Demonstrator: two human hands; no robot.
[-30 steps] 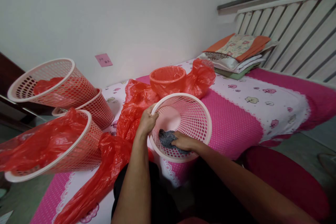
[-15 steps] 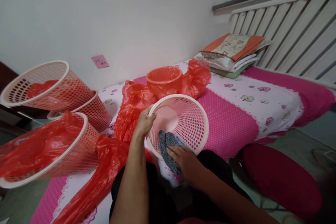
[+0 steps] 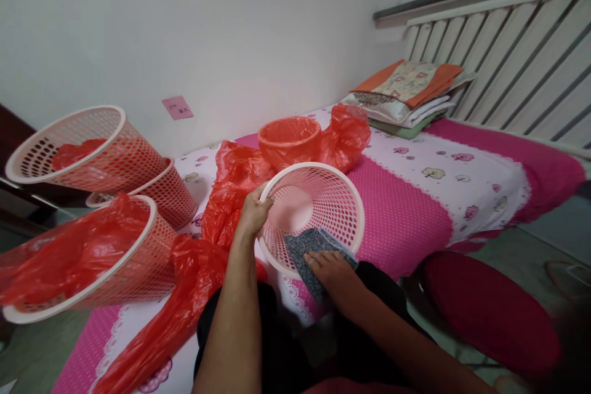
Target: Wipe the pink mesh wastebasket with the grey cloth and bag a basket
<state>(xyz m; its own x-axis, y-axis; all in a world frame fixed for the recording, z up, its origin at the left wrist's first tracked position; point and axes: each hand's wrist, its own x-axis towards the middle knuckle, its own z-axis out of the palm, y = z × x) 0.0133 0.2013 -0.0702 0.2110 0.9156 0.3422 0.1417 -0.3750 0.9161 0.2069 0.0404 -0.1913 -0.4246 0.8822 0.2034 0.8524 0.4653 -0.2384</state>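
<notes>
A pale pink perforated plastic basket (image 3: 338, 197) lies tilted at the bed's front edge, its mouth facing me. My left hand (image 3: 255, 210) grips the left side of its rim, thumb over the inside edge. My right hand (image 3: 331, 271) presses a grey speckled cloth (image 3: 302, 251) against the near, lower part of the rim. Part of the cloth reaches inside the basket. The right fingers lie over the cloth, closed on it. Just behind stands another basket (image 3: 289, 146) covered with a red plastic bag (image 3: 348, 135).
More pink baskets (image 3: 154, 261) with red bags in them are grouped at left. Loose red plastic bags (image 3: 196, 277) trail along the patterned bedsheet (image 3: 401, 203). Folded bedding (image 3: 409, 92) is piled at the back right, near a radiator (image 3: 512, 55). A dark red round stool (image 3: 489, 314) stands at right.
My right hand has slid slightly right along the rim with the cloth, which now spreads wider. My left hand keeps its hold on the basket.
</notes>
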